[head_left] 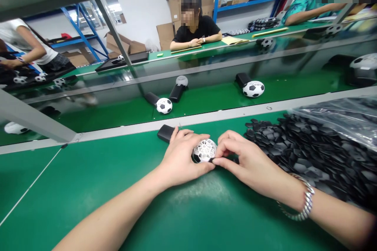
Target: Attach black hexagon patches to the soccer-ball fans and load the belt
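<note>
Under my left hand (184,157) lies a small soccer-ball-shaped piece (205,150) with a white lattice face and a black handle (165,133) reaching out behind my fingers. That hand is wrapped round the ball, its thumb along the near side. My right hand (240,153) is pinched at the ball's right edge, with a small black part (212,160) showing at the fingertips. Beside my right hand spreads a large heap of flat black pieces (306,157).
A clear plastic bag (341,117) lies over the heap. Past a metal rail (206,115), several soccer-ball pieces with black handles, such as one ball (253,89), rest on a green belt (203,96). A person (196,27) sits across; other people are at both sides.
</note>
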The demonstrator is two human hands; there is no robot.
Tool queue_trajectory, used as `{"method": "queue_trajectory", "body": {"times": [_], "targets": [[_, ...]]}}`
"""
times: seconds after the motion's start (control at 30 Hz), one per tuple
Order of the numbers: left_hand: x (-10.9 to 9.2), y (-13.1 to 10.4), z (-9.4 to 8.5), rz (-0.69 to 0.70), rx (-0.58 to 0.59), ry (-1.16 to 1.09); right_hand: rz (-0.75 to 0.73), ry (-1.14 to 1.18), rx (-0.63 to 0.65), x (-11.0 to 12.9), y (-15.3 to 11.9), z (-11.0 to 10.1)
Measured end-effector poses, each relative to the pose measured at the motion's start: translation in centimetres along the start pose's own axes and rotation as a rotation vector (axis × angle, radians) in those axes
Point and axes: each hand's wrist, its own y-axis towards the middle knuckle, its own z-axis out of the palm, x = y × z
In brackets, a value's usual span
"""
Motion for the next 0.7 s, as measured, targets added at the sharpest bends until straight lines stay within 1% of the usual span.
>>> {"method": "queue_trajectory", "body": {"times": [0.07, 0.1, 0.17, 0.23, 0.27, 0.37, 0.43, 0.5, 0.57, 0.7], "targets": [[-0.2, -0.1, 0.2, 0.004, -0.044, -0.013, -0.005, 0.037, -0.052, -0.4, 0.2, 0.2], [-0.3, -0.2, 0.3, 0.014, -0.065, -0.015, 0.008, 0.057, -0.055, -0.6, 0.3, 0.2], [-0.2, -0.3, 0.3, 0.043, -0.075, -0.021, 0.075, 0.097, 0.002, -1.2, 0.5, -0.1], [0.1, -0.5, 0.2, 0.069, -0.031, -0.031, 0.143, 0.067, 0.097, -1.8, 0.7, -0.9], [0.4, -0.5, 0.1, 0.078, 0.004, -0.034, 0.162, 0.014, 0.135, -2.1, 0.7, -1.3], [1.0, -0.4, -0.4, 0.075, 0.080, -0.015, 0.169, -0.206, 0.187, -2.8, 0.6, -2.2], [1.1, -0.3, -0.8, 0.063, 0.124, -0.002, 0.169, -0.283, 0.221, -2.8, 0.4, -2.2], [0.9, -0.2, -1.2, 0.050, 0.191, -0.001, 0.156, -0.309, 0.229, -2.6, 0.2, -1.9], [0.6, -0.2, -1.6, 0.024, 0.247, -0.004, 0.132, -0.311, 0.205, -2.3, 0.2, -1.4], [0.7, -0.4, -2.6, -0.003, 0.277, -0.053, 0.063, -0.328, 0.182, -1.9, 0.3, -0.3]]}}
